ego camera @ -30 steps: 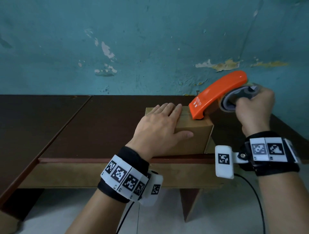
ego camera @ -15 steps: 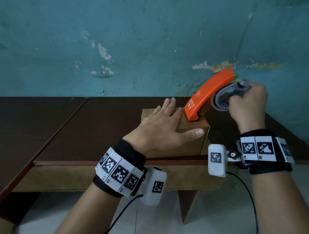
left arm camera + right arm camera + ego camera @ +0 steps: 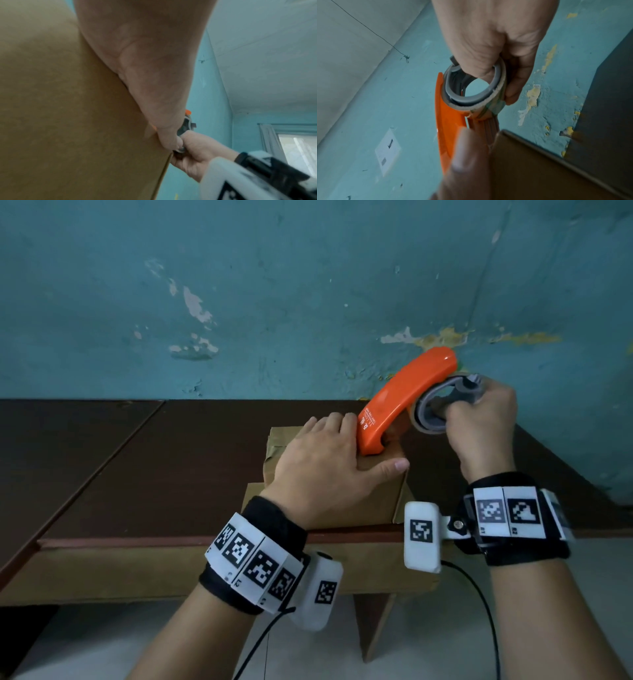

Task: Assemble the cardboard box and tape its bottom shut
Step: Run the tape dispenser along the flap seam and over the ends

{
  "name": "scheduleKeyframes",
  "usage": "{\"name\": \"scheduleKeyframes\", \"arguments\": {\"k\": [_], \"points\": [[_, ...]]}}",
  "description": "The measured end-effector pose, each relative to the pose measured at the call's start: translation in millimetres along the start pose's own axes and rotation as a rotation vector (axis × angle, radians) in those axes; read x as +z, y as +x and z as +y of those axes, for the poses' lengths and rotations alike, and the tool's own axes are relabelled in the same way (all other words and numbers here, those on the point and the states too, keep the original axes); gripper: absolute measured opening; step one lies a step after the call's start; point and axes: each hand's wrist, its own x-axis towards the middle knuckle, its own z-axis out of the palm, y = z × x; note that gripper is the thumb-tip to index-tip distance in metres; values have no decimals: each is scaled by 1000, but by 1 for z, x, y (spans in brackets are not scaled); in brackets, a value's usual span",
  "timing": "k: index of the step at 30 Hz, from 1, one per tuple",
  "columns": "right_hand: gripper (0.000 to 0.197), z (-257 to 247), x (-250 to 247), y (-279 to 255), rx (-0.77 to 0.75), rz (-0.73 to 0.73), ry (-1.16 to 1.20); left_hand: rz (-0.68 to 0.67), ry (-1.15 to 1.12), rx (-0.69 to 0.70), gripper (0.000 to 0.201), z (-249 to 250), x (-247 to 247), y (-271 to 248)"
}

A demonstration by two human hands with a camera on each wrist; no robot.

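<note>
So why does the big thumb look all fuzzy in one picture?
Right wrist view: the left hand's thumb sits very near the lens, so it blurs. Left wrist view: the brown cardboard box looks soft too. Head view: the orange plastic tape dispenser stays sharp.

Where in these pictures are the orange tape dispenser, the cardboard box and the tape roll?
orange tape dispenser (image 3: 404, 398), head view, on its curved back.
cardboard box (image 3: 373, 498), head view, on its near side.
tape roll (image 3: 494, 106), right wrist view, on its outer edge.

We've got a dark brown wooden table (image 3: 137, 474) pushed up against a teal wall (image 3: 274, 302) with paint peeling off in patches, a white label (image 3: 388, 151) stuck on it, and a window (image 3: 295, 146) off to the side.
</note>
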Motion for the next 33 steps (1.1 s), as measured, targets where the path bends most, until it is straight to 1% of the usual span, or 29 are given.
{"name": "scheduleKeyframes", "arguments": {"k": [2, 5, 8, 11, 13, 15, 16, 17, 18, 20, 21, 22, 23, 26, 29, 33], "points": [[34, -1, 4, -3, -1, -30, 15, -1, 32, -42, 82, -4, -6, -6], [33, -7, 11, -11, -2, -72, 36, -34, -15, -88, 71, -13, -16, -10], [32, -15, 17, -21, -47, -87, 39, -32, -32, -108, 66, -18, -18, -10], [40, -23, 18, -26, -74, -105, 56, -9, -9, -95, 76, -20, -14, -11], [39, -27, 18, -29, -84, -96, 52, 2, 0, -97, 86, -21, -12, -12], [36, -30, 20, -33, -80, -57, 76, 12, 21, -94, 93, -20, -10, -11], [32, -31, 23, -35, -55, -28, 129, 15, 28, -93, 94, -20, -9, -11], [28, -32, 27, -37, 6, -2, 225, 19, 30, -92, 94, -20, -7, -10], [24, -34, 31, -40, 103, -2, 364, 24, 31, -90, 93, -20, -6, -10], [20, -38, 42, -48, 352, -80, 644, 34, 36, -80, 95, -20, -3, -9], [17, -39, 46, -53, 436, -128, 719, 35, 37, -76, 97, -20, -2, -9], [15, -40, 49, -56, 475, -161, 730, 35, 37, -76, 98, -21, -2, -8], [14, -40, 52, -57, 478, -172, 698, 37, 36, -79, 99, -21, -1, -8], [11, -36, 53, -56, 423, -131, 602, 53, 39, -81, 98, -22, 0, -9], [8, -32, 50, -53, 418, -104, 559, 59, 49, -78, 95, -22, 0, -11], [15, -34, 44, -51, 395, -107, 525, 36, 59, -83, 98, -22, -3, -12]]}}
